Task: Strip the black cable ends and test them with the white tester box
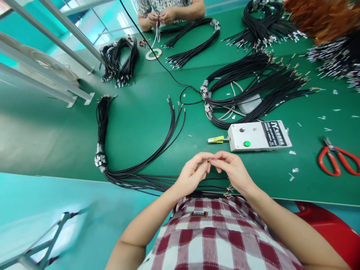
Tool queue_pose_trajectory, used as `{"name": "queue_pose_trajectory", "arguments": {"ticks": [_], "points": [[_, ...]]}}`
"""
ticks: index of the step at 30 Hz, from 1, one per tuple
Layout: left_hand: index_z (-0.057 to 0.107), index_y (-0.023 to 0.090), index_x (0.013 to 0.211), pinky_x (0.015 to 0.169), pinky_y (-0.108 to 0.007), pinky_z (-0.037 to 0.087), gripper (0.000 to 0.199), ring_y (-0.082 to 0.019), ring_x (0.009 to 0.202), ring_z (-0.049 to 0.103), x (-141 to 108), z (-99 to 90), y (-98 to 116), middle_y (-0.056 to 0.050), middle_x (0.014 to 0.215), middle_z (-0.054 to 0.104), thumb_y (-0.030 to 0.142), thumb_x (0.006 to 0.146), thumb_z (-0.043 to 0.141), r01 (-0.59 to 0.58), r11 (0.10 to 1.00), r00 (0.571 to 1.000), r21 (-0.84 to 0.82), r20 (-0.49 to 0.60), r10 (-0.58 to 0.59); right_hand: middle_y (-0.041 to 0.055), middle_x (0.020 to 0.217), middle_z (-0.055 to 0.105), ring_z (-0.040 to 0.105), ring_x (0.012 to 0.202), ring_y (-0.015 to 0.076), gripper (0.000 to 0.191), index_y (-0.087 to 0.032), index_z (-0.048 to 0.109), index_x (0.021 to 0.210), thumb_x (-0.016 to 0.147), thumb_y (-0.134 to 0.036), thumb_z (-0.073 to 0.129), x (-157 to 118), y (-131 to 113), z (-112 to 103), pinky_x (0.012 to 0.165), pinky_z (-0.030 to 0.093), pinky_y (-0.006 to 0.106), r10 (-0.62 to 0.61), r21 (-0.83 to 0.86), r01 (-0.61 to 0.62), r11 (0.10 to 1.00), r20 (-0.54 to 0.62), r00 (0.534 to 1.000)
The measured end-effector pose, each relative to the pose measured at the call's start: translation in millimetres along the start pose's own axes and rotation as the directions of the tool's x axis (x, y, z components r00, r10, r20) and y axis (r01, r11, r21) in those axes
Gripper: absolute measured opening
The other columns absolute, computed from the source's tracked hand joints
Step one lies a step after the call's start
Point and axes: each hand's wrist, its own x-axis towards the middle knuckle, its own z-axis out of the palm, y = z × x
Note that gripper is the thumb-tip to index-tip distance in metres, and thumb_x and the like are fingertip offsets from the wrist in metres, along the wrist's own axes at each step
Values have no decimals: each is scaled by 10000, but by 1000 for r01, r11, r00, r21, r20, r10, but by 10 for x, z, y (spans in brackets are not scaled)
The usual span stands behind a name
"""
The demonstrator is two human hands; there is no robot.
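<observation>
My left hand [194,172] pinches a thin black cable near its stripped end, in front of my body. My right hand [231,168] meets it, thumb and finger closed on the reddish wire ends [210,159] of that cable. Under and beside my hands runs a bundle of black cables [135,176], bound with clear wrap and metal connectors [100,159] at the left. Several loose copper ends [229,189] lie near my right wrist. Just beyond my hands sits a white control box [258,137] with a green button and a yellow-green clip [216,140].
Red-handled cutters [334,157] lie at the right among white scraps. More cable bundles [253,86] spread over the green table [152,127]. Across it, a co-worker's hands [161,17] hold a white strip near a tape roll [153,54]. Metal posts [70,33] stand at the left.
</observation>
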Motion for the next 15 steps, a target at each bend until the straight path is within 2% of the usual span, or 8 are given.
{"name": "queue_pose_trajectory", "arguments": {"ticks": [2,4,6,8,10,12,13,15], "points": [[627,180,1015,405,-196,256,251,-11,456,351,46,26,-26,15,829,510,389,884,677,-6,998,998,-58,-62,2,-22,633,617,464,539,86,266,-189,680,704,703,-430,794,-10,-4,-7,534,388,250,-6,-28,6,1000,8,1000],[631,164,897,382,-194,250,241,11,442,372,85,69,-70,-5,934,521,378,840,728,-52,996,980,-68,-196,38,-24,632,606,476,536,87,295,-187,665,698,704,-453,791,-18,-7,-14,530,408,249,-26,-76,27,997,11,1000],[623,158,849,372,-201,260,247,10,434,391,107,116,-115,-17,974,528,389,850,713,-88,996,944,-17,-321,78,-24,624,598,503,539,96,305,-186,649,699,723,-462,776,-17,-4,-28,532,435,250,-60,-141,61,988,13,998],[619,167,855,411,-211,324,232,-24,480,437,105,151,-146,-24,952,548,393,889,663,-110,987,914,121,-379,148,-18,641,609,540,553,109,279,-186,645,725,769,-445,738,-7,7,-54,543,461,258,-105,-223,106,969,15,994],[617,179,851,540,-235,425,214,-91,618,512,88,165,-163,-36,893,566,376,931,599,-141,933,891,332,-367,266,-14,671,618,568,570,119,226,-189,649,761,823,-402,691,3,22,-96,565,480,267,-168,-326,166,931,22,986],[615,187,840,679,-271,461,216,-146,754,536,73,157,-172,-46,843,572,356,957,548,-159,857,885,490,-313,344,-9,714,633,586,598,125,179,-198,649,779,862,-357,653,0,27,-147,592,487,275,-249,-450,240,861,40,968],[609,189,834,697,-277,456,225,-154,767,530,72,148,-175,-43,816,568,357,964,534,-151,845,893,512,-296,339,-4,746,649,595,616,128,164,-204,651,787,879,-339,636,-9,23,-172,608,486,278,-286,-522,274,808,60,956],[585,188,835,620,-258,418,247,-129,670,491,92,121,-181,-16,753,540,391,964,528,-101,900,924,425,-295,243,10,846,695,608,642,127,130,-212,667,849,912,-312,614,-42,-3,-215,651,476,290,-365,-686,338,645,112,924]]}}
